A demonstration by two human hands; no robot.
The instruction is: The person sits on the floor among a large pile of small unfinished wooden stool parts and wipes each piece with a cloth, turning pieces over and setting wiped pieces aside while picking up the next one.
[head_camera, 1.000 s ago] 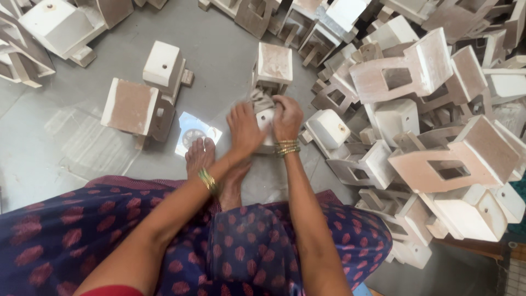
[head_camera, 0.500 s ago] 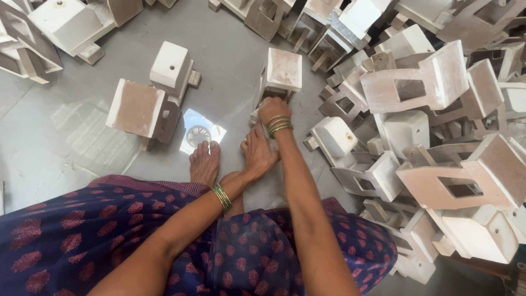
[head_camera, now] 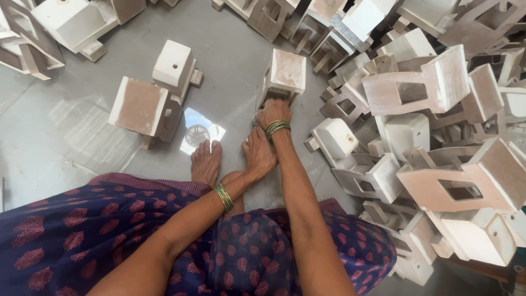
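Note:
My right hand [head_camera: 273,113], with green bangles on the wrist, reaches forward and its fingers curl over the near lower edge of a white box-shaped moulded piece [head_camera: 286,71] standing on the grey floor. My left hand [head_camera: 258,154] lies flat and open, fingers pointing away, just behind the right wrist and beside my bare foot [head_camera: 206,162]. It holds nothing. A dark blue skirt with red print [head_camera: 82,241] covers my lap.
A big heap of white and pinkish moulded pieces [head_camera: 438,137] fills the right side and the top. Two more pieces [head_camera: 148,104] stand to the left of my foot, and others [head_camera: 49,27] lie at the top left. A bright reflection [head_camera: 198,130] shines on the floor.
Both hands were together on a small piece in front of my feet. The left hand has drawn back and lies flat; the right hand has stretched further out to the box-shaped piece.

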